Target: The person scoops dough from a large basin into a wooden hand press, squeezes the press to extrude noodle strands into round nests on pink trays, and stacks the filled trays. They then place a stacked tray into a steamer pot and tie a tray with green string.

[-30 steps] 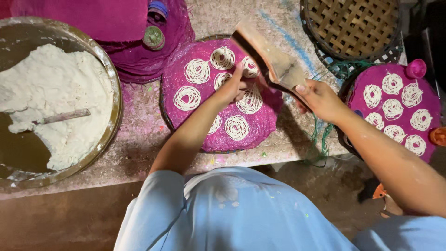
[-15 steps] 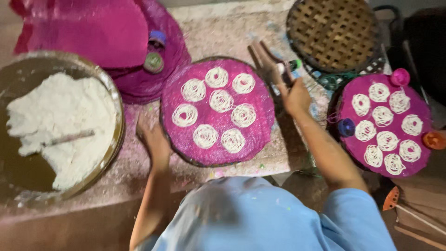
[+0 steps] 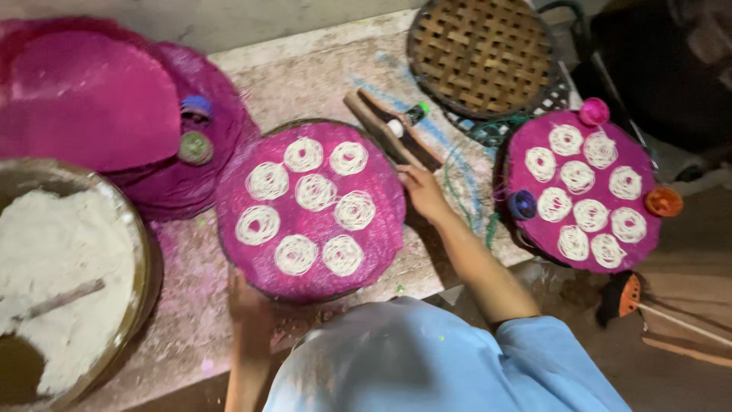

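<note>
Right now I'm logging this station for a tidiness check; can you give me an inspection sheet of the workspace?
Surface: stone counter, dusted with flour and pink and blue stains.
Job's things: round pink mat bearing seven white noodle coils; wooden press lying beside it.
Clutter: stack of pink mats; metal bowl of white dough; second filled mat; woven basket tray.
Hands: left hand at the mat's near edge; right hand at its right edge.
Cables: green string, loose.
Surroundings: dark floor, partly blurred.
</note>
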`<state>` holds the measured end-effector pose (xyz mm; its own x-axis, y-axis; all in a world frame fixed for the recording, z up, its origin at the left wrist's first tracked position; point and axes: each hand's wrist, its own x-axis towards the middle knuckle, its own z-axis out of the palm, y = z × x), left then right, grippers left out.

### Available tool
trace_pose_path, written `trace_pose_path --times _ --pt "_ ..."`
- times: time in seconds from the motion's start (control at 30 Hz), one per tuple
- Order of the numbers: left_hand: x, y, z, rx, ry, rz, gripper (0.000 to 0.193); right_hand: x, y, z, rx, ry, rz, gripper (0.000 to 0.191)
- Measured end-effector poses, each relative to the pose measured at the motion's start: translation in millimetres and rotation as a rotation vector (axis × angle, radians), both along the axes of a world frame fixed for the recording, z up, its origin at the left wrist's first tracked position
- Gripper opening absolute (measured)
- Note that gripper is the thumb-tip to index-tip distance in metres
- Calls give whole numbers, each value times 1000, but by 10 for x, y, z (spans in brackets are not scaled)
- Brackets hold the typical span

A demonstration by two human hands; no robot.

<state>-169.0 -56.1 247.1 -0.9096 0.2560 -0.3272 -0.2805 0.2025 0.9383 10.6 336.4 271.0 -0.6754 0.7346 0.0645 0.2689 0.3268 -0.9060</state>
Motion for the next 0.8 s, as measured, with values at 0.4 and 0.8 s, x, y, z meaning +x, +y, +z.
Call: trace_pose_path --times 0.4,0.8 --pt "303 2407 1163 594 -174 -609 41 2518 683 1106 -87 307 -543 28" --pt "1948 5516 543 213 -91 -1203 35 4832 1579 339 13 316 -1006 23"
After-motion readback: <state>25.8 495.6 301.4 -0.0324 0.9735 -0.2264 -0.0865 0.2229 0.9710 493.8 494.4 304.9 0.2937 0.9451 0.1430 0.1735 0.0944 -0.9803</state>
